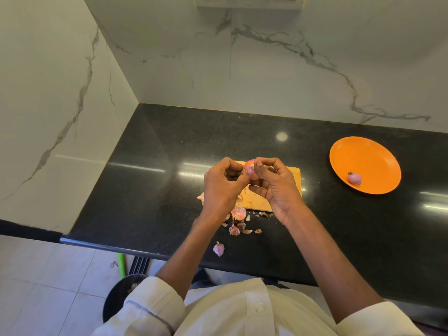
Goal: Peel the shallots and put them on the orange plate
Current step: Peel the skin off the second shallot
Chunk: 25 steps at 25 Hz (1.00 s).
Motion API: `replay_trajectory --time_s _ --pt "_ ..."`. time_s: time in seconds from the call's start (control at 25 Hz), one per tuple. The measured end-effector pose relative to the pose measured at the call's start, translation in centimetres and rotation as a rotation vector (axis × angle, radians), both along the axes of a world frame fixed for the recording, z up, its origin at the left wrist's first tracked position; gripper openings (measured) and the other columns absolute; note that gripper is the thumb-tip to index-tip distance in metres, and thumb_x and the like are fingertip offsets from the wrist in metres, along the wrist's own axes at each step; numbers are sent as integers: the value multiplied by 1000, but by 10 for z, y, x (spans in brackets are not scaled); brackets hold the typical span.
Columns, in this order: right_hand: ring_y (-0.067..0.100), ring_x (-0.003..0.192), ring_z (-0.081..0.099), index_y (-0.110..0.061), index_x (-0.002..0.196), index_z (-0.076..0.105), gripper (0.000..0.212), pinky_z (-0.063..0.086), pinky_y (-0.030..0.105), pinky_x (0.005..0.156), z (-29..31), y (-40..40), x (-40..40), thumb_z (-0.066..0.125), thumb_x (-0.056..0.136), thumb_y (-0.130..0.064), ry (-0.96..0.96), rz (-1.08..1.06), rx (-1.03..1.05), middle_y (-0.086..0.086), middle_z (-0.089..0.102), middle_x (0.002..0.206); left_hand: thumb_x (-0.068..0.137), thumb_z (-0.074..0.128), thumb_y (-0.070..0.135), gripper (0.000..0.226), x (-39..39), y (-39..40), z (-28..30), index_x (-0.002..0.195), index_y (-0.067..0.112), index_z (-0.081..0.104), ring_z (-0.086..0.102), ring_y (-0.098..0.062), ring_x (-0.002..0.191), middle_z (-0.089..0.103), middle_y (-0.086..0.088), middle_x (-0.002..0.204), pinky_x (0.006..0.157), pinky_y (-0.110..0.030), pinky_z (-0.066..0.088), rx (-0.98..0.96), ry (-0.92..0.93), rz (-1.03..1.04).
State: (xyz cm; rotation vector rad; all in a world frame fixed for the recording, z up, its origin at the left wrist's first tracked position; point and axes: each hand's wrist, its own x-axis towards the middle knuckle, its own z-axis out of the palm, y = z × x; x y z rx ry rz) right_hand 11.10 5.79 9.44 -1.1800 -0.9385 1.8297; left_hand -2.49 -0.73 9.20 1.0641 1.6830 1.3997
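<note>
One peeled shallot (354,178) already lay on the orange plate (368,156), well apart to the right on the bench (155,170). We held a second shallot (251,169) over the board (257,198), left hand (224,184) gripping it, right hand (276,183) pinching its skin. Peels (238,219) littered the bench; more peeling remained.

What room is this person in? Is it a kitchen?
Most likely a kitchen. A black stone counter runs below marble-look walls, and both hands work a shallot over a wooden cutting board, with an orange plate nearby.
</note>
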Motion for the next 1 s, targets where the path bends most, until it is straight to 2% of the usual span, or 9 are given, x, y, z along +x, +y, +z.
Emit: replay_trajectory --time_s 0.2,0.36,0.48,0.56,0.68,0.8,0.92,1.0 --pt "26 94 77 -9 116 69 37 65 37 77 2 -1 -2 82 85 -26 -5 26 42 11 78 105 92 86 21 17 5 6 0 91 12 71 75 -25 76 75 -5 82 72 -48 65 -48 32 97" --pt "30 99 77 -11 112 70 33 66 42 84 2 -1 -2 81 84 -25 5 62 51 15 78 108 89 86 15 18 7 6 -4 87 13 68 71 -24 70 72 -6 78 68 -47 64 -53 47 143" --pt "32 104 77 -11 113 70 30 65 47 89 1 -2 -3 79 87 -22 18 65 45 21 76 113 90 85 15 18 9 5 -5 88 13 67 68 -17 68 72 -4 78 67 -44 64 -48 48 162" --pt "33 105 76 -10 115 69 27 65 47 89 0 -3 -4 78 90 -19 19 59 41 21 76 114 90 85 16 18 9 5 -5 88 13 67 70 -20 69 72 -4 79 68 -44 64 -52 45 179" --pt "33 103 77 -9 117 69 32 66 43 84 1 -4 -5 78 89 -20 33 53 26 18 76 113 91 85 19 18 11 4 -6 89 13 68 72 -27 75 72 -5 81 70 -45 65 -63 17 193" --pt "29 99 77 -11 117 70 35 66 37 77 5 -5 -5 78 86 -25 95 42 -15 18 77 117 91 84 19 18 6 1 -5 92 11 68 70 -19 74 73 -5 84 74 -42 65 -67 -20 217" --pt "27 97 78 -13 115 71 33 64 33 73 7 -5 -4 79 86 -28 89 11 -7 14 79 112 101 74 18 11 -7 -2 -6 107 9 71 78 -23 91 79 -8 98 87 -45 66 -46 -167 92" --pt "27 95 78 -14 112 71 29 63 33 72 7 -4 -3 78 87 -27 84 -12 0 12 80 108 103 72 20 18 -9 -5 -3 117 9 74 79 -26 102 81 -8 107 95 -46 64 -24 -235 10"
